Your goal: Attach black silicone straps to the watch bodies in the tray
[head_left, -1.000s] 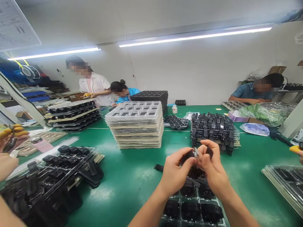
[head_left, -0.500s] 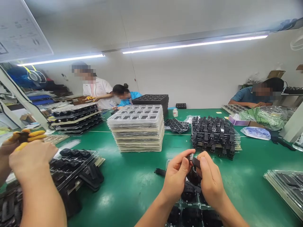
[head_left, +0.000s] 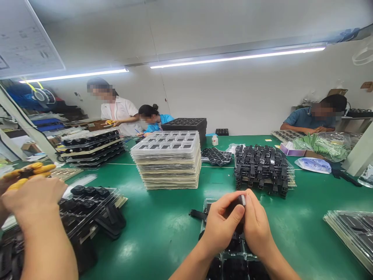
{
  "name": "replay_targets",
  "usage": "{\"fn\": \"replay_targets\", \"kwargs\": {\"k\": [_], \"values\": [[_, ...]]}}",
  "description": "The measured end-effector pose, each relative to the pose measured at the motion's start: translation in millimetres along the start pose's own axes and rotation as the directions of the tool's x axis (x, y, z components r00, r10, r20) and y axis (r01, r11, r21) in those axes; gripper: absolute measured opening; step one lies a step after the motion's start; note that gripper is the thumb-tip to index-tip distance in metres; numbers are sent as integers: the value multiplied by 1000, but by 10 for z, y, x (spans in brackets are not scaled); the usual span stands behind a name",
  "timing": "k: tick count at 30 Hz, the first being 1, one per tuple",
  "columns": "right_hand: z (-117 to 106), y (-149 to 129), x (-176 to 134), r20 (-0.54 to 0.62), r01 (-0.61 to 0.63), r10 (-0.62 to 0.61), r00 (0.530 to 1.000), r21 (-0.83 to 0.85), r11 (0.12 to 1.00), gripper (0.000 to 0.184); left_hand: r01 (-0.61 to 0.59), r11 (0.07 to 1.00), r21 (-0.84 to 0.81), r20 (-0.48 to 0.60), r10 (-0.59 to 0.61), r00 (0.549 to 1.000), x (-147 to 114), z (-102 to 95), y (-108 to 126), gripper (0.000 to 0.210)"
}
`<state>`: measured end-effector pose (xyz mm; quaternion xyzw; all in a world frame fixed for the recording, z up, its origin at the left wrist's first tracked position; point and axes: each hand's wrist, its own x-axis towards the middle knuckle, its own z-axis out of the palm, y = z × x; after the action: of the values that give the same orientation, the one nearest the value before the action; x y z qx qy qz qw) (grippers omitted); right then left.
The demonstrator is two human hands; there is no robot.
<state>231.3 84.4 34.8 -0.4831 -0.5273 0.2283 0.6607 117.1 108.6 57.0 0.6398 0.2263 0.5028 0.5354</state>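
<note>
My left hand [head_left: 220, 223] and my right hand [head_left: 258, 227] meet above a clear plastic tray [head_left: 221, 254], fingers closed around a black watch [head_left: 233, 205]. A small silvery end of it shows between the fingertips; the palms hide most of the rest. Several black watches [head_left: 235, 267] sit in the tray's compartments below. One black strap [head_left: 197, 214] pokes out past the tray's left side.
At left, a co-worker's hands with yellow finger covers [head_left: 43, 168] work over piled watch trays [head_left: 87, 208]. Ahead stand a tall stack of pale trays [head_left: 170, 167] and a heap of black watches [head_left: 262, 167]. More trays [head_left: 349, 233] lie at right on the green table [head_left: 157, 233].
My hands have drawn together around the watch, and my right fingers now cover the black part that showed between them. At left, the co-worker's hands have shifted slightly left.
</note>
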Motion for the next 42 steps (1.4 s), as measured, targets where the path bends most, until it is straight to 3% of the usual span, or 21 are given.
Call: {"fn": "replay_targets", "kwargs": {"k": [4,6,11,14,18,23,27,31,42], "values": [[35,-49,-71,-53,-46,50,997,73,996,34,-48,994,96,-7,49,999,1,1,13,45],[32,-104,-87,-53,-101,111,992,159,982,38,-54,993,106,16,53,998,5,-5,8,46],[-122,-203,57,259,-106,62,964,160,981,43,-43,984,171,65,32,997,37,-110,40,56],[-243,-239,178,337,-85,37,941,130,988,32,17,988,155,131,-38,991,51,-189,75,59],[-305,-273,228,254,-126,71,965,207,970,29,186,982,1,189,-183,965,53,-160,46,60],[-332,-268,228,52,-289,289,956,331,898,33,348,937,-1,355,-325,877,23,2,-67,60],[-343,-278,239,-36,-270,293,955,297,916,37,432,896,-101,367,-370,853,-8,55,-136,62],[-294,-329,225,-67,-260,288,955,268,927,37,465,875,-139,397,-381,835,-20,39,-165,63],[-265,-324,229,-69,-272,301,951,274,922,38,410,908,-89,452,-331,829,3,-10,-214,64]]}}
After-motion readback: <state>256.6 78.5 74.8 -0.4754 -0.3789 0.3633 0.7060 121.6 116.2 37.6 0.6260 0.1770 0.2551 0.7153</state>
